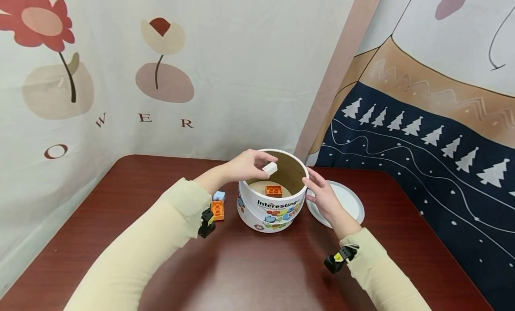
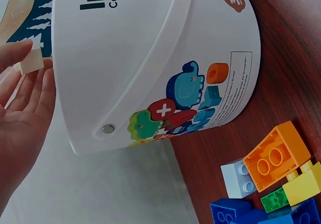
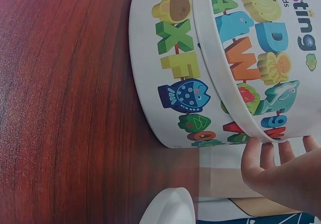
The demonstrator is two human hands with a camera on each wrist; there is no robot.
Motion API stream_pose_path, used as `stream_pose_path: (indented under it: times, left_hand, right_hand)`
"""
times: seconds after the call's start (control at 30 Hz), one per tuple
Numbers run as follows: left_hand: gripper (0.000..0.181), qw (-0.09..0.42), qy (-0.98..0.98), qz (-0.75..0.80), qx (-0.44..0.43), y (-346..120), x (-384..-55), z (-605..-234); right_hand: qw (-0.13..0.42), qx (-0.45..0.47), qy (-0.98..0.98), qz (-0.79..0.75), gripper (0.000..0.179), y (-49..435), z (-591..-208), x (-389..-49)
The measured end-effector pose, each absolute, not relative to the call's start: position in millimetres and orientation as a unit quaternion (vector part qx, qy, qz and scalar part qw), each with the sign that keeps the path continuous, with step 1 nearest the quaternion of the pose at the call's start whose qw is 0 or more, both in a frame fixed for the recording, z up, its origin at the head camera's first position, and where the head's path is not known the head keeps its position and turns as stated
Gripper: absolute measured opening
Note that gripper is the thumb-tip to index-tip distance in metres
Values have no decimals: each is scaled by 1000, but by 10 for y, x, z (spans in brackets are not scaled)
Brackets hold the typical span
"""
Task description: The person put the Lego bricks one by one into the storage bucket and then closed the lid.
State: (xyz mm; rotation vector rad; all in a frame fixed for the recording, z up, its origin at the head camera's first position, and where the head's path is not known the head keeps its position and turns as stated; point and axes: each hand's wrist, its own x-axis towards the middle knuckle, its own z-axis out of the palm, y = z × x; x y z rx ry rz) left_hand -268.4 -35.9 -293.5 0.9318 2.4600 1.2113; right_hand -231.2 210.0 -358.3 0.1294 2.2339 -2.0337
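A white round bucket (image 1: 268, 212) with printed toy pictures stands on the table, its top uncovered. My left hand (image 1: 246, 166) pinches a small white toy block (image 1: 270, 168) between thumb and fingers, over the bucket's left rim. The same white block (image 2: 32, 61) shows beside the bucket wall in the left wrist view. Inside the bucket, an orange brick (image 1: 274, 191) lies on the bottom. My right hand (image 1: 323, 193) holds the bucket's right side, thumb at the rim and fingers along the outer wall, as the fingers (image 3: 267, 156) in the right wrist view show.
Left of the bucket lie several toy bricks: an orange brick (image 2: 277, 156), a light blue brick (image 2: 238, 179), a yellow brick (image 2: 304, 184), a green brick (image 2: 274, 200) and dark blue ones. A white round lid (image 1: 354, 202) lies to the right. A patterned curtain hangs behind the table.
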Motion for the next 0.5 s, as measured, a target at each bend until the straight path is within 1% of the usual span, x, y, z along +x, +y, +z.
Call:
stream_pose_path:
  times: [0.13, 0.23, 0.37, 0.5]
  left_hand:
    - [49, 122, 841, 420, 319, -381, -2688, -2938]
    - [46, 111, 837, 431, 317, -429, -2701, -2932]
    - [43, 77, 836, 447, 310, -559, -2729, -2915]
    - [42, 52, 838, 464, 282, -753, -2755, -2930]
  right_hand:
    - [57, 40, 737, -672, 52, 2095, -3591, -2318]
    - [55, 39, 735, -675, 51, 2094, -3593, -2325]
    - [57, 40, 733, -677, 52, 2096, -3591, -2324]
    - [58, 44, 733, -677, 52, 2103, -3590, -2326]
